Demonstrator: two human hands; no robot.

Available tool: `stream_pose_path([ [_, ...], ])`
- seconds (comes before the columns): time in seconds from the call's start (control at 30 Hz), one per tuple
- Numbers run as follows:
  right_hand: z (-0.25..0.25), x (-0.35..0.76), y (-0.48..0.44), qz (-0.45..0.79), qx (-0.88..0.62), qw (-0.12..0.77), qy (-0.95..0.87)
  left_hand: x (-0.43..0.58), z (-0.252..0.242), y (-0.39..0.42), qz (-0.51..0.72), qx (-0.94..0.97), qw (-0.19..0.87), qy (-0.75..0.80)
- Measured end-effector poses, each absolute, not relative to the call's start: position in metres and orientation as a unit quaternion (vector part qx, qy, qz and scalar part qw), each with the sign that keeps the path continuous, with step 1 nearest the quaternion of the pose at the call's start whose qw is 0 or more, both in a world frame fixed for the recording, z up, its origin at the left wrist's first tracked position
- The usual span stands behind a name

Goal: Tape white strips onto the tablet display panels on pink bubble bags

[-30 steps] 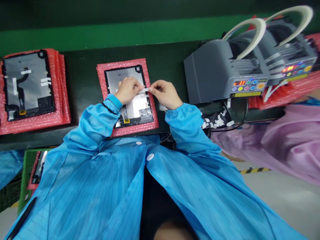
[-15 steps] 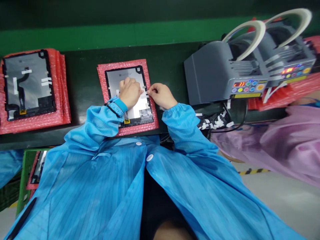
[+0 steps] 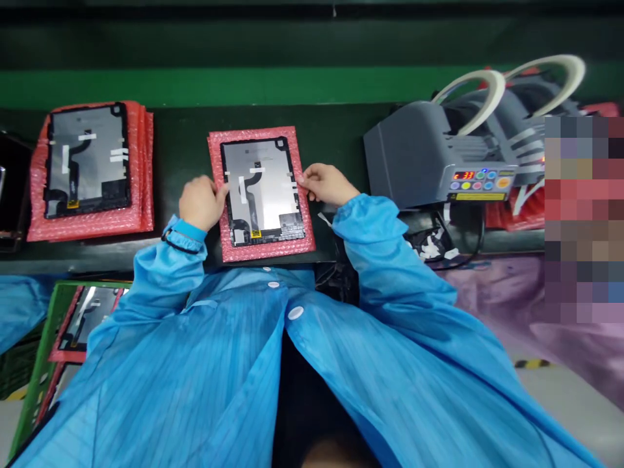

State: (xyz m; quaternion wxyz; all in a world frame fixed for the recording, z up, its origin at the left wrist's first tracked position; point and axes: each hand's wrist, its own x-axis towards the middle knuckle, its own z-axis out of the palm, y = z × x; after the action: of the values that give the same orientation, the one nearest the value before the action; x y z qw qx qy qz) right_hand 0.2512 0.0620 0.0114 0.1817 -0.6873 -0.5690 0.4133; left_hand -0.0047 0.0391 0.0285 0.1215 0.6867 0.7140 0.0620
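A screen panel (image 3: 270,195) with a black frame, silver back, dark flex cable and white tape strips lies on a pink bubble-wrap pouch (image 3: 268,251) in front of me. My left hand (image 3: 202,201) is at the pouch's left edge, its thumb and fingers closed on that edge. On the opposite side, my right hand (image 3: 325,184) pinches the pouch's right edge between thumb and fingers. A small white strip (image 3: 325,220) shows below my right hand, near the sleeve.
At left, another panel (image 3: 100,188) lies on stacked pink pouches (image 3: 146,175). Two grey tape dispensers (image 3: 407,156) stand at right, with a black bundle bearing white scraps (image 3: 431,244) below. A green crate (image 3: 41,374) holds panels at lower left; purple cloth (image 3: 507,292) is at right.
My left hand has left the panel's face and moved to the pouch's left edge, uncovering the cable and tape. My right hand remains at the right edge. The camera view has shifted.
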Motion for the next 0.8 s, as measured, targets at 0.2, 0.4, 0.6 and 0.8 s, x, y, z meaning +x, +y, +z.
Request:
stream_pose_path([
  [0.2,0.0,0.234,0.048,0.174,-0.684,0.3,-0.641,-0.005,0.007,0.025,0.064,0.68,0.189,0.705],
  [0.4,0.02,0.205,0.049,0.4,-0.608,0.458,-0.509,-0.018,0.023,0.02,0.116,0.652,0.193,0.724],
  [0.6,0.039,0.066,0.121,0.474,-0.474,0.44,-0.597,-0.146,0.086,0.038,0.194,0.545,0.08,0.811],
  [0.8,0.034,-0.066,0.155,0.491,-0.478,0.362,-0.632,-0.258,0.091,0.065,0.122,0.51,0.027,0.851],
])
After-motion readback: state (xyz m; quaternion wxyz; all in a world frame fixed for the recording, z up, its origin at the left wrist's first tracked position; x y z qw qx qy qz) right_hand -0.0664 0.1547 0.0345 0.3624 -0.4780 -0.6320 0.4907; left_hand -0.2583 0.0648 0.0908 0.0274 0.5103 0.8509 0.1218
